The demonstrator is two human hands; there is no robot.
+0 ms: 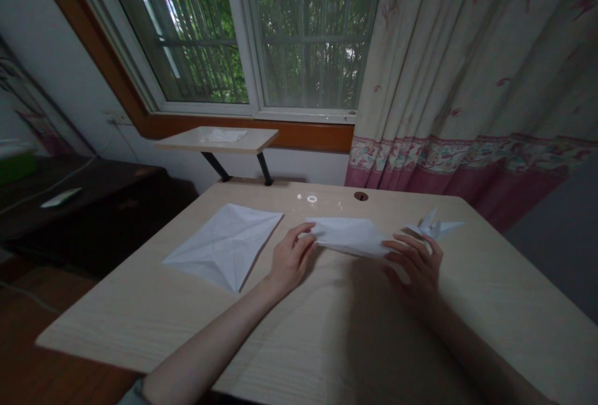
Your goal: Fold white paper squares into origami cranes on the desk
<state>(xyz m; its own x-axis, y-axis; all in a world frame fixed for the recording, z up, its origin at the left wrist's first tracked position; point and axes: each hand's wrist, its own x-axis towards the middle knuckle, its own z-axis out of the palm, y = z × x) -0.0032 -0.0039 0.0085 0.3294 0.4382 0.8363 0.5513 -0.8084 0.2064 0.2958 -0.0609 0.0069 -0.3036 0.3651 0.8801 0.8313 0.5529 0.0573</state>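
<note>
My left hand (292, 257) and my right hand (415, 265) hold a folded white paper (348, 237) between them, flat on a light wood-grain desk (140, 311). My left fingers grip its left end, and my right fingers lie over its right end. Just beyond my right hand sits a pointed white paper figure (434, 226), perhaps a separate piece; I cannot tell. To the left of my left hand lies a creased white paper sheet (227, 246), folded into a diamond-like shape and apart from my hand.
A small grommet hole (360, 196) marks the desk's far side. Behind the desk stands a narrow shelf (217, 140) on black brackets, below a barred window (243, 31) and a floral curtain (467, 81). A dark cabinet (93, 196) stands to the left.
</note>
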